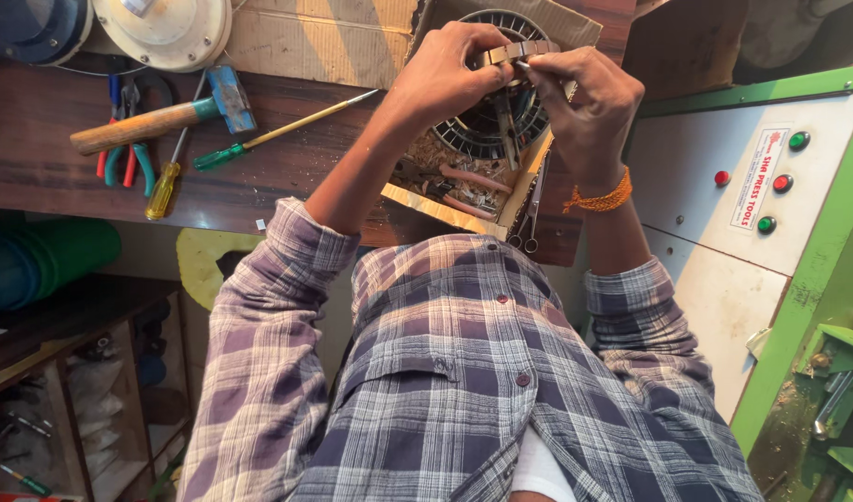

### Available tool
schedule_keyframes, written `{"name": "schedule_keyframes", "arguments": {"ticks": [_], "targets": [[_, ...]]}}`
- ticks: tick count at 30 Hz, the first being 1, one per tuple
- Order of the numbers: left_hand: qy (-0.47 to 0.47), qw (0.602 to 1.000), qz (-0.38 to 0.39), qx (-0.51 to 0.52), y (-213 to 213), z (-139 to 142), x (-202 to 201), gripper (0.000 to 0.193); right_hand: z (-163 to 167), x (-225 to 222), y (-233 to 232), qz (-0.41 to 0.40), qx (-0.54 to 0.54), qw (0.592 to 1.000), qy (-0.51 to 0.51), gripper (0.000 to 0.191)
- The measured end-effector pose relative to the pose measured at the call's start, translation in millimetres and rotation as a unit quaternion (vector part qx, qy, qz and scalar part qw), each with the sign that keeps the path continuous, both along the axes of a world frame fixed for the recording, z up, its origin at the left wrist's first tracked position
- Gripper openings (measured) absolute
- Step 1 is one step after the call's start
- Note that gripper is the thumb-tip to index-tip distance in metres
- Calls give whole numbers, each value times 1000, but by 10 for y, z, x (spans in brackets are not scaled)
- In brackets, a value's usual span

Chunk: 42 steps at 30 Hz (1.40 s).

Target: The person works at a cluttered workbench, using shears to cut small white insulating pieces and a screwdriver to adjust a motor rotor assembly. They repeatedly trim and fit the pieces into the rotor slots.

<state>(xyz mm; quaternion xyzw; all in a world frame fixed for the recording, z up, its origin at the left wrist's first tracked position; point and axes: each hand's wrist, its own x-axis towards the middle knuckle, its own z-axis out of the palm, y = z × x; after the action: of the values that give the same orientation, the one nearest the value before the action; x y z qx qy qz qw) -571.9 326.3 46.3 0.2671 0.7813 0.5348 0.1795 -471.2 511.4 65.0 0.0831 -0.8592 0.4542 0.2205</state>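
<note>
We've both hands on the stator [492,112]: left hand [445,74] and right hand [584,102] pinch its ribbed metal rim [519,51]. It sits over a scrap-filled cardboard box [445,209] on the dark wood bench [55,158]; hammer [166,116] lies left.

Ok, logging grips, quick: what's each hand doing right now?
Left hand: closed, gripping the ribbed metal ring.
Right hand: closed, fingers pinching the same ring.

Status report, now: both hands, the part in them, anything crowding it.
Left hand and right hand both pinching a small ribbed metal part. Held above the round stator core. Scissors lie close by.
</note>
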Motion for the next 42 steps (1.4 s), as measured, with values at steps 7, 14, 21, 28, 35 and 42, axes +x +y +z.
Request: {"name": "schedule_keyframes", "arguments": {"ticks": [7, 14, 21, 28, 35, 42], "targets": [[8, 999, 47, 0, 7, 32, 221, 28, 17, -8, 135, 65, 21, 998, -13, 15], [126, 990, 54, -46, -55, 182, 312, 27, 48, -5, 231, 131, 135, 981, 44, 20], [155, 984, 45, -74, -17, 240, 276, 33, 143, -38, 228, 152, 218, 960, 86, 28], [114, 988, 24, -100, 33, 210, 236, 24, 262, -33, 246, 159, 265, 949, 54, 28], [124, 988, 19, -87, 73, 160, 212, 23, 392, -101, 337, 185, 314, 931, 19, 31], [161, 984, 33, -73, 133, 76, 188, 28, 403, -58, 260, 147, 302, 942, 3, 29]]}}
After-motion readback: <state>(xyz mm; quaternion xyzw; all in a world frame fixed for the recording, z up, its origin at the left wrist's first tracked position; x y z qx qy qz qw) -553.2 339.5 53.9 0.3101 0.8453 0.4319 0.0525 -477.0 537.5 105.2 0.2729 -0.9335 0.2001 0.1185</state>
